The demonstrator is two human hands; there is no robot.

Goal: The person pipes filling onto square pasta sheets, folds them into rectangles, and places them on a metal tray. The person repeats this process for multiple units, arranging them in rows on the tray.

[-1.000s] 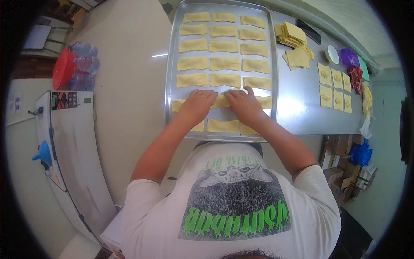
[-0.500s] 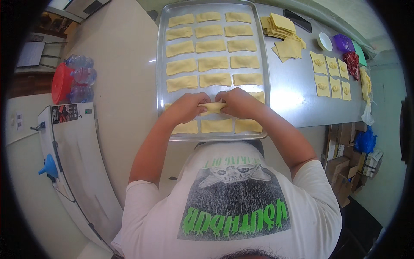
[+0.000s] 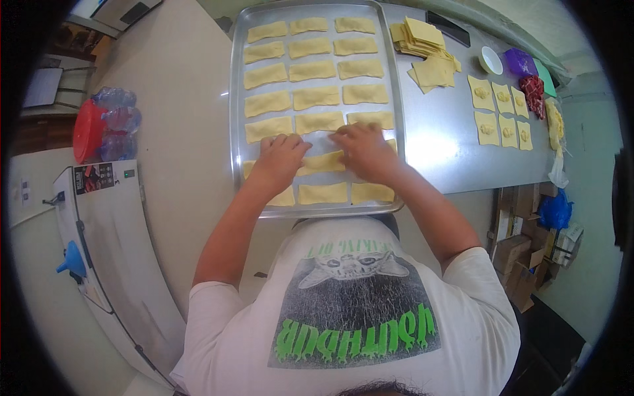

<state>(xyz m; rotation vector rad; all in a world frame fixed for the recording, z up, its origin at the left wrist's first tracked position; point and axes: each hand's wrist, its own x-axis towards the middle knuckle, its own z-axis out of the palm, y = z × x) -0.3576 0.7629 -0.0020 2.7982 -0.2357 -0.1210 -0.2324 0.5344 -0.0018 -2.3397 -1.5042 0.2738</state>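
A folded dough piece [image 3: 321,164] lies flat in the middle of a row on the metal baking tray [image 3: 236,86]. At its left end is my left hand [image 3: 280,158], fingers loosely spread and holding nothing. Over its right end hovers my right hand [image 3: 364,153], also open, its fingertips near the piece in the row beyond [image 3: 371,120]. Other folded rectangles of pale yellow dough fill the tray in three columns. My hands partly cover the side pieces of that row.
Right of the tray, a metal table [image 3: 432,142] bears a stack of dough sheets [image 3: 422,36], a white bowl [image 3: 490,60] and several dough squares [image 3: 487,129] topped with filling. A purple package [image 3: 520,63] sits behind them. Farther left are a red lid [image 3: 88,132] and plastic bottles [image 3: 120,120].
Both hands have let go of the middle dough piece, which was pinched and raised between them. It now lies flat on the tray, and my fingers have opened and moved apart.
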